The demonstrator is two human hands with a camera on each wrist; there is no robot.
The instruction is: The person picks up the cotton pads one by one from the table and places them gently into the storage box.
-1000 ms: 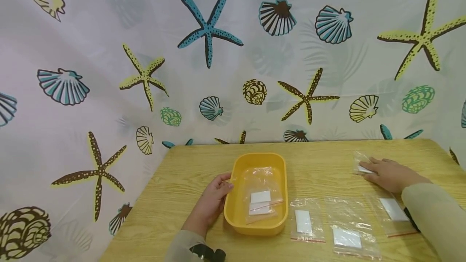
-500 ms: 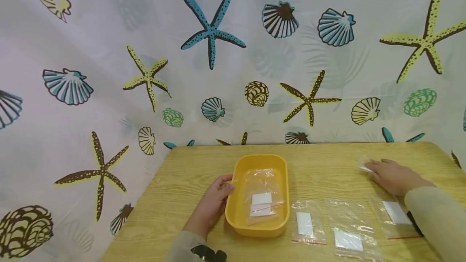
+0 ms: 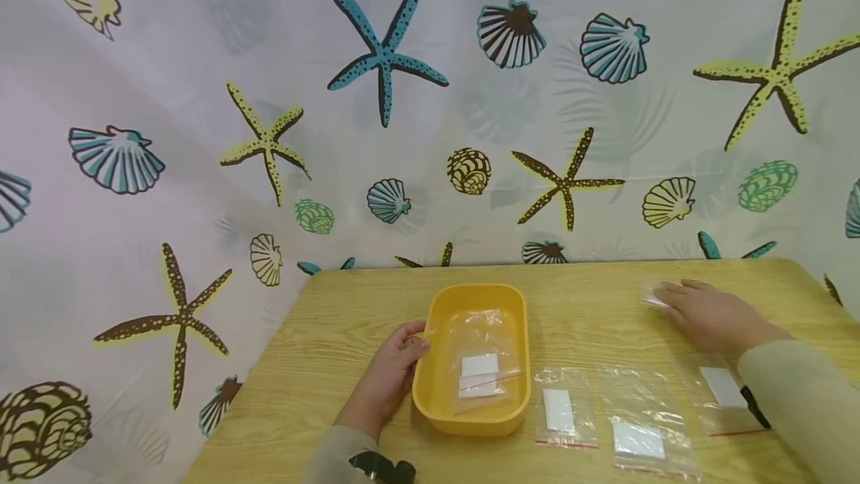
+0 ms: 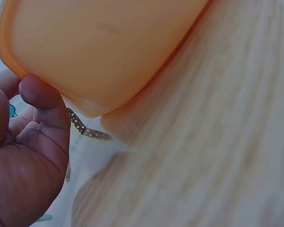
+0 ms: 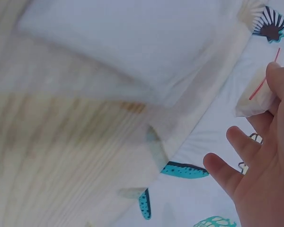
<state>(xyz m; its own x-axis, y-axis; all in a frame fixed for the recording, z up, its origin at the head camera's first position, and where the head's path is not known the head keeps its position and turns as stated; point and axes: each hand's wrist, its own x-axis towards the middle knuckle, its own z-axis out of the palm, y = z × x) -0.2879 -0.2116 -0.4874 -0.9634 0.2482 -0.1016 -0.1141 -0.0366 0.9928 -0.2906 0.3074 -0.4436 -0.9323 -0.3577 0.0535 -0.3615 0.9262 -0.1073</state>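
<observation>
My left hand [image 3: 391, 364] grips the left wall of a yellow plastic tub [image 3: 430, 405]; in the left wrist view the thumb lies against its side. Inside the tub lie clear zip bags [image 3: 485, 364] with white pieces in them. At the back right, my right hand [image 3: 715, 314] pinches another small zip bag [image 3: 653, 294]. The right wrist view shows that bag [image 5: 255, 97] with a red strip and something white inside, held by the thumb, with two other fingers spread apart from it.
Right of the tub, three zip bags with white pieces lie on the wooden table: a near one [image 3: 566, 409], a middle one [image 3: 645, 424] and a right one [image 3: 722, 394], which is under the right forearm. A shell-patterned curtain [image 3: 416, 133] hangs behind the table.
My right hand has drawn the small bag together and shifted slightly left and back with it. My left hand and the tub have stayed put.
</observation>
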